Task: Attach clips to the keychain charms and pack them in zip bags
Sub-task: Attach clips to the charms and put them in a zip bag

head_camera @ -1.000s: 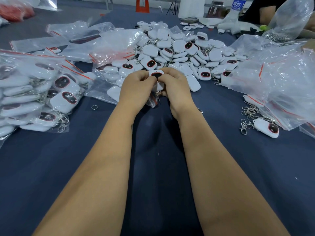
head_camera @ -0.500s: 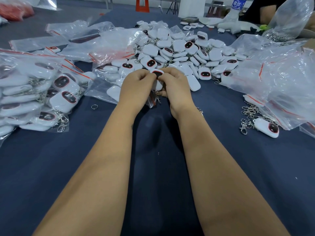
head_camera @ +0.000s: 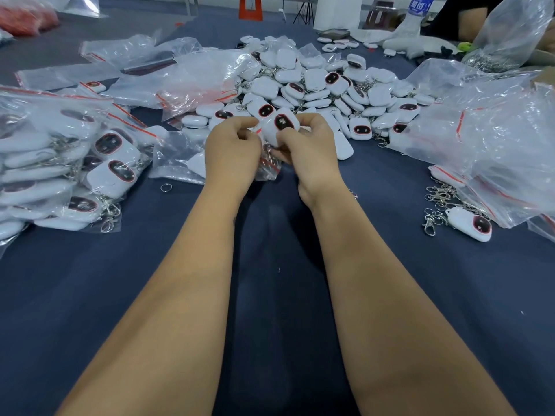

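Note:
Both hands meet over the middle of the dark blue table. My left hand and my right hand pinch a white keychain charm with a black, red-rimmed face, lifted between them. A small clear zip bag with a red strip hangs under the charm between my hands, and a bit of metal chain shows inside it. Behind my hands lies a big heap of loose white charms.
Packed bags of charms pile up at the left. Empty zip bags lie at the back left, large clear bags at the right. Loose metal clips, one charm and a split ring lie on the cloth. Another person's arm is far right.
The charm has risen between my fingertips and tilted so its dark face shows more. My hands have parted a little; the zip bag still hangs below them.

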Action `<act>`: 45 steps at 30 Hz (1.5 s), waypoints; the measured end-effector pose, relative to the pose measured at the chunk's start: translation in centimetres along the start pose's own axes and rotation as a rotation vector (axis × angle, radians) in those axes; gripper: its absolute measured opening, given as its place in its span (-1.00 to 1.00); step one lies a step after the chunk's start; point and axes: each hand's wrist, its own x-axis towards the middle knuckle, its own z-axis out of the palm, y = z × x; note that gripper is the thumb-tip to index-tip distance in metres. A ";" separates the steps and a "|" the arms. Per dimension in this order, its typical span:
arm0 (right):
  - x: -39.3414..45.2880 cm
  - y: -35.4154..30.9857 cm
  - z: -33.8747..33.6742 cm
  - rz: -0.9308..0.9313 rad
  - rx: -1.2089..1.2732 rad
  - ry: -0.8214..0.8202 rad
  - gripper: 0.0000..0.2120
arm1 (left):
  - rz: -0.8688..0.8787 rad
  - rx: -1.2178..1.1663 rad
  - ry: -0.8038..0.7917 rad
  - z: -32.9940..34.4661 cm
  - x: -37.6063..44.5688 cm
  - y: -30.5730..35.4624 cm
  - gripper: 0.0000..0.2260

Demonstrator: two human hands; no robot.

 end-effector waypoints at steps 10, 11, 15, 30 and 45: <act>-0.5 1.1 0.4 -0.311 -0.607 -0.083 -0.91 | 0.170 -0.002 0.217 -0.1 -0.7 1.0 -0.78; -0.6 1.1 0.4 -0.267 -0.578 -0.078 -0.95 | 0.171 -0.001 0.220 -0.1 -0.6 1.0 -0.78; -0.7 1.1 0.5 -0.223 -0.587 -0.209 -0.80 | 0.212 0.068 0.240 0.0 -0.7 0.9 -0.80; 0.2 0.9 -1.1 -0.138 -0.557 0.071 -0.49 | 0.019 0.238 0.080 0.1 -0.3 -0.2 -0.61; 0.5 1.7 -0.5 -0.344 -1.300 -0.041 -0.68 | -0.029 0.037 0.075 0.0 -0.1 -0.1 -0.68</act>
